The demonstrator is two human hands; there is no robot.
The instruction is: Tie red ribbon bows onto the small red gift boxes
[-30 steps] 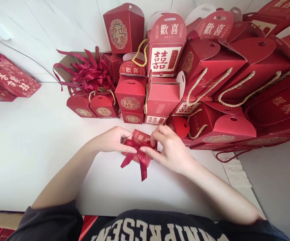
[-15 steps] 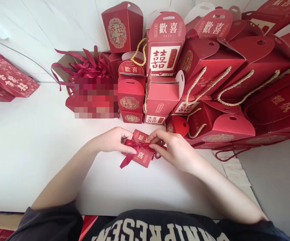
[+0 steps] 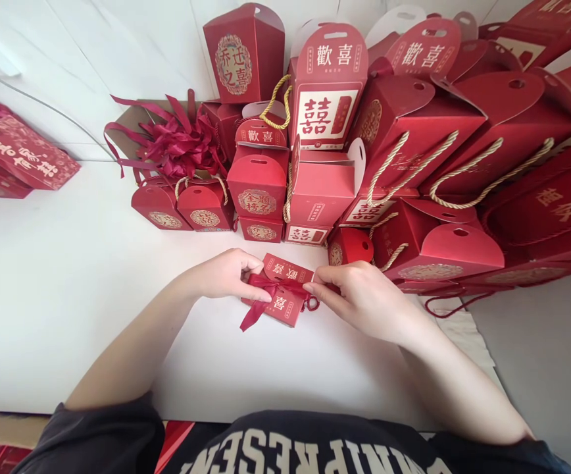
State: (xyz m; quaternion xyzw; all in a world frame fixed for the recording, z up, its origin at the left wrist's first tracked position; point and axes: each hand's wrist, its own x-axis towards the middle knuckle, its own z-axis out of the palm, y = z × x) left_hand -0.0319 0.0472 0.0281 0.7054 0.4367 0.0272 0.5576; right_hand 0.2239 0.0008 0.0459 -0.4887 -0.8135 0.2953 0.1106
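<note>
A small red gift box (image 3: 285, 316) with white Chinese characters lies on the white table, tilted a little in front of me. Dark red ribbon (image 3: 250, 316) crosses its middle in a bow, one tail hanging towards me. My left hand (image 3: 229, 276) pinches the ribbon's left loop between thumb and fingers, at the box's left edge. On the other side, my right hand (image 3: 352, 293) is closed, thumb and fingertips on the ribbon's right part. A dark red cord loop (image 3: 312, 303) pokes out under that side.
Many red gift boxes (image 3: 332, 118) with rope handles stand stacked along the wall, crowding the right. A brown carton (image 3: 130, 120) of loose ribbons (image 3: 181, 141) stands behind two small boxes. Another box (image 3: 24, 151) is at far left. White cloth (image 3: 468, 332) lies by the table's right edge.
My right hand has shifted right, away from the bow's middle, drawing the ribbon's right part outward. The left hand keeps its pinch nearly in place.
</note>
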